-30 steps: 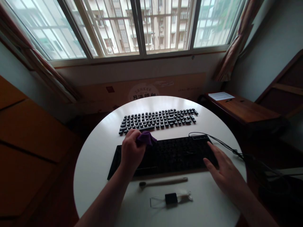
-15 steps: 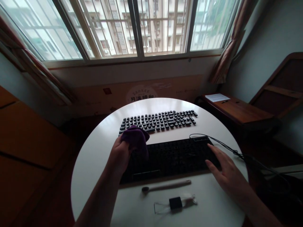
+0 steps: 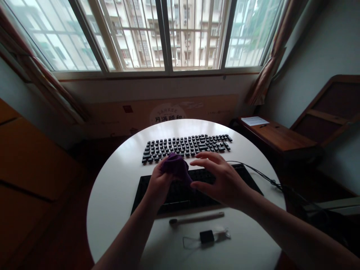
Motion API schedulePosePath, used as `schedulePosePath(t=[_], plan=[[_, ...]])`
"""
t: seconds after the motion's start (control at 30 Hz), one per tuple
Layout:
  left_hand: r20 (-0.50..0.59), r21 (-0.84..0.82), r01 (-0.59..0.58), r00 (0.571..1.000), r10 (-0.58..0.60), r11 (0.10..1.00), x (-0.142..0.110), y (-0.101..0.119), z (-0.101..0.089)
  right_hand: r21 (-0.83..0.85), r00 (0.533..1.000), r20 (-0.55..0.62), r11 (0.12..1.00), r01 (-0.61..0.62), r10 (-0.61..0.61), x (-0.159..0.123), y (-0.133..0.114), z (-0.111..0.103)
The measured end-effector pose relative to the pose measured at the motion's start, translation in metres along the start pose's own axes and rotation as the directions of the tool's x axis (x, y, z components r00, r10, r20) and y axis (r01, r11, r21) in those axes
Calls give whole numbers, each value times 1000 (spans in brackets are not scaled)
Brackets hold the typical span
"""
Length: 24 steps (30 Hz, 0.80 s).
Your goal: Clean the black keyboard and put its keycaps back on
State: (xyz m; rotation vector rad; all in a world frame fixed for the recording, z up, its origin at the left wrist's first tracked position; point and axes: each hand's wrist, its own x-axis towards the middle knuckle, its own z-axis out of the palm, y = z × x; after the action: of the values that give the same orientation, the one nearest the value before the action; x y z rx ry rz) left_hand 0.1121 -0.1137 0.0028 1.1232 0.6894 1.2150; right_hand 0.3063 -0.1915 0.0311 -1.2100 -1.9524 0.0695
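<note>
My left hand grips a crumpled purple cloth above the left half of a black keyboard base. Just right of the cloth is my right hand, thumb and fingers apart, the thumb tip close to the cloth's edge; whether it touches I cannot tell. The base lies flat on a round white table, partly hidden by both hands. Behind it, loose black keycaps are laid out in keyboard rows. A thin-handled brush and a black wire-ended keycap puller lie in front of the base.
A black cable runs from the base over the table's right edge. Farther right stands a low wooden bench with a paper sheet on it. A barred window fills the back wall, and an orange cabinet is at left.
My right hand has left the right end of the keyboard base and come over to the cloth. My left hand has lifted the cloth and turned it, then shifted toward the middle.
</note>
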Motion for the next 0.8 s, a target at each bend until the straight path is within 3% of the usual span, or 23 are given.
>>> schedulePosePath(t=[0.1, 0.2, 0.3, 0.37, 0.43, 0.5, 0.57, 0.63, 0.7, 0.8], plan=[[-34, 188, -147, 987, 156, 971, 1, -2, -1, 75, 1000, 23, 997, 16, -18, 22, 6, 33], [109, 401, -317, 948, 299, 860, -3, -1, 0, 170, 998, 15, 983, 62, -66, 20, 19, 60], [224, 510, -402, 916, 334, 760, -9, -1, 3, 283, 1000, -18, 959, 25, -21, 10, 28, 72], [222, 540, -403, 915, 337, 739, -12, -2, 4, 414, 998, -3, 909, -53, 60, 7, 30, 72], [174, 551, -385, 921, 349, 740, -11, -3, 3, 601, 989, 65, 786, -147, 136, 7, 29, 70], [129, 535, -348, 934, 333, 769, -7, -3, -1, 778, 963, 177, 570, -265, 205, 8, 26, 67], [124, 484, -281, 960, 253, 829, 0, -3, -6, 867, 906, 314, 303, -395, 284, 10, 22, 61], [138, 408, -195, 979, 150, 892, 5, -5, -10, 852, 821, 465, 86, -517, 331, 11, 19, 55], [115, 314, -89, 992, 55, 945, 9, -8, -13, 778, 733, 597, -10, -629, 326, 12, 18, 48], [40, 133, 125, 990, -132, 983, 7, -10, -11, 696, 667, 690, -5, -718, 282, 14, 22, 38]])
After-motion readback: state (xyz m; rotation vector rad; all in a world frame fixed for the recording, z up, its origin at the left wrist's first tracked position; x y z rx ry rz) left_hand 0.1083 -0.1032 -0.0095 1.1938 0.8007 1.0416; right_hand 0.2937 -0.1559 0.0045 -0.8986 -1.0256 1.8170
